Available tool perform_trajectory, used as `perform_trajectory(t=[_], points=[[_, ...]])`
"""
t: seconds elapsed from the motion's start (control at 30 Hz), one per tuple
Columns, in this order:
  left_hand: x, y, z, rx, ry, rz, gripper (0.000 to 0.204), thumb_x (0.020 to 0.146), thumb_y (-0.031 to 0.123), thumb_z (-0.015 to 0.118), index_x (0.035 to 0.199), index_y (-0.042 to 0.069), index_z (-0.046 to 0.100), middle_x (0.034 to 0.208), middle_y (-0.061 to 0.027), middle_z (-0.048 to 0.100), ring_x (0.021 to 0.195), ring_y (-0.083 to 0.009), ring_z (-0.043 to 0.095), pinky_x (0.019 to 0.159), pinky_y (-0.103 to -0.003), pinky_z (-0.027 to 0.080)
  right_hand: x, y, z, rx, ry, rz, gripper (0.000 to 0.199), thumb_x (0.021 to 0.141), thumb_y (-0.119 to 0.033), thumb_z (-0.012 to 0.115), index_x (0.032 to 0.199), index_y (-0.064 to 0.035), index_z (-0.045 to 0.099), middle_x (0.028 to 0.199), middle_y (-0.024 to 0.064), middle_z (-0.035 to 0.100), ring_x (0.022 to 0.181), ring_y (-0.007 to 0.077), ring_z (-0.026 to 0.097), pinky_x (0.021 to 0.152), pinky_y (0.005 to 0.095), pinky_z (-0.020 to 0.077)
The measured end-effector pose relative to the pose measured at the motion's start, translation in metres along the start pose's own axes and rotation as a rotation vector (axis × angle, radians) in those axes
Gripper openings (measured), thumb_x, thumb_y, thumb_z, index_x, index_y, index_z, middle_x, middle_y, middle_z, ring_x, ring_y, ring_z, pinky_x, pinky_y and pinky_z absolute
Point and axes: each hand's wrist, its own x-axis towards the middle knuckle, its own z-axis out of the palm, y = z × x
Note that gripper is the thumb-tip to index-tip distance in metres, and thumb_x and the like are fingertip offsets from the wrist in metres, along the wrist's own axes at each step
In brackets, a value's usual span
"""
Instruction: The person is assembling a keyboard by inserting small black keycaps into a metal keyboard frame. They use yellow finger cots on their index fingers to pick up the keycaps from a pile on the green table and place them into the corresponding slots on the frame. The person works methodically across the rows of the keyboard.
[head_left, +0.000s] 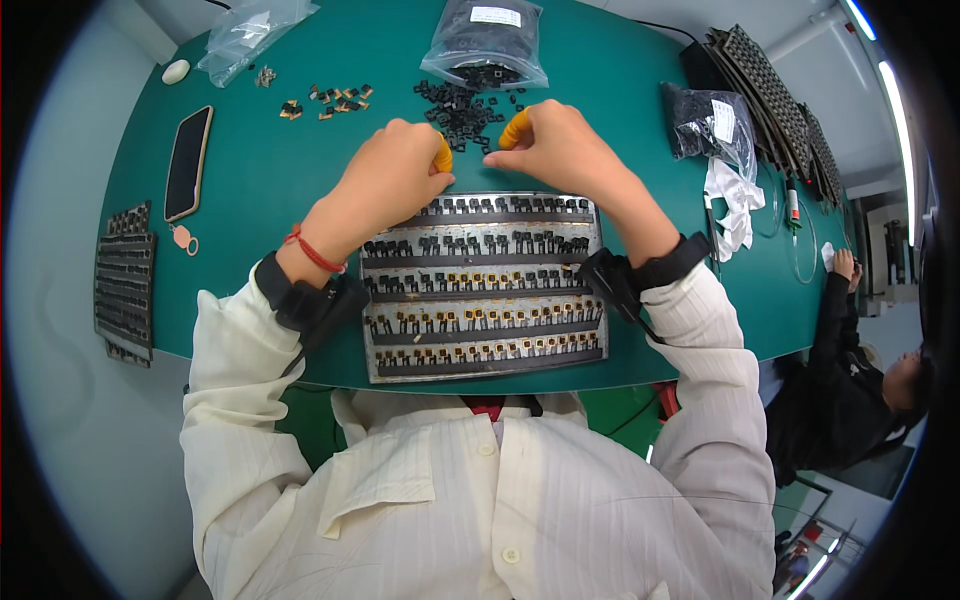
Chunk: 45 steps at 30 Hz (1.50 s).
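A metal tray (482, 372) lies in front of me with several rows of small parts standing on it. Black square pieces top the parts in the far rows, while the near rows show copper-coloured tops. Past the tray's far edge, my left hand (395, 175) is closed, thumb and fingers bent together above the far row. My right hand (560, 145) is closed as well, with thumb and forefinger drawn in beside a loose pile of small black square pieces (460, 115). Yellow covers wrap a finger on each hand. Anything pinched is too small or hidden to make out.
A bag of black pieces (490, 40) stands behind the pile; another bag (710, 125) lies right. Copper-coloured parts (340, 98), a phone (188, 163) and stacked filled trays (125, 285) are left. Empty-looking trays (765, 95) lean far right. A person (845, 390) sits at the right.
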Motion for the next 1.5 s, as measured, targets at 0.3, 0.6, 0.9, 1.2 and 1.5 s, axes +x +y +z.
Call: perform_trajectory(t=[0.3,0.6,0.9,1.2,1.5], points=[[-0.009,-0.024,-0.007,0.076,0.149,-0.045,0.02,0.082,0.007,0.071,0.096,-0.008,0.071,0.08,-0.019,0.071,0.069,-0.029,0.069,0.068,-0.035,0.055,-0.003,-0.02,0.008,-0.07,-0.077,-0.03,0.025,0.078,-0.015,0.077,0.09,0.006,0.072,0.079,0.0191,0.071,0.071,0.0291,0.07,0.068,0.0355,0.0547],[-0.006,-0.013,-0.006,-0.077,0.028,-0.081,0.023,0.081,0.009,0.075,0.096,-0.007,0.071,0.08,-0.017,0.072,0.072,-0.0233,0.071,0.068,-0.033,0.056,-0.009,-0.011,-0.002,-0.011,0.08,-0.063,0.014,0.079,-0.006,0.071,0.089,0.0038,0.074,0.083,0.0222,0.071,0.077,0.0341,0.07,0.073,0.0389,0.056],[-0.003,-0.001,-0.003,0.116,0.056,-0.049,0.02,0.08,0.01,0.075,0.092,-0.006,0.072,0.079,-0.0188,0.071,0.071,-0.0271,0.071,0.067,-0.034,0.056,-0.013,-0.013,0.002,0.039,0.022,0.004,0.019,0.077,-0.013,0.077,0.086,0.0037,0.074,0.08,0.0217,0.07,0.075,0.0331,0.07,0.071,0.0394,0.0557],[-0.01,-0.01,-0.003,0.106,0.102,-0.131,0.017,0.079,0.009,0.073,0.089,-0.005,0.073,0.073,-0.0182,0.069,0.07,-0.0289,0.07,0.064,-0.037,0.055,-0.009,-0.016,0.017,-0.01,0.083,-0.068,0.013,0.077,-0.009,0.073,0.081,0.0034,0.073,0.077,0.0214,0.07,0.074,0.0351,0.07,0.07,0.0408,0.0556],[-0.048,0.022,-0.003,-0.071,0.007,0.144,0.015,0.075,0.011,0.072,0.081,-0.003,0.07,0.071,-0.0132,0.064,0.066,-0.0298,0.062,0.066,-0.038,0.051,-0.011,-0.015,0.016,0.001,0.083,-0.094,0.012,0.074,-0.004,0.07,0.082,0.005,0.072,0.079,0.0237,0.068,0.075,0.0361,0.069,0.071,0.0406,0.0549]])
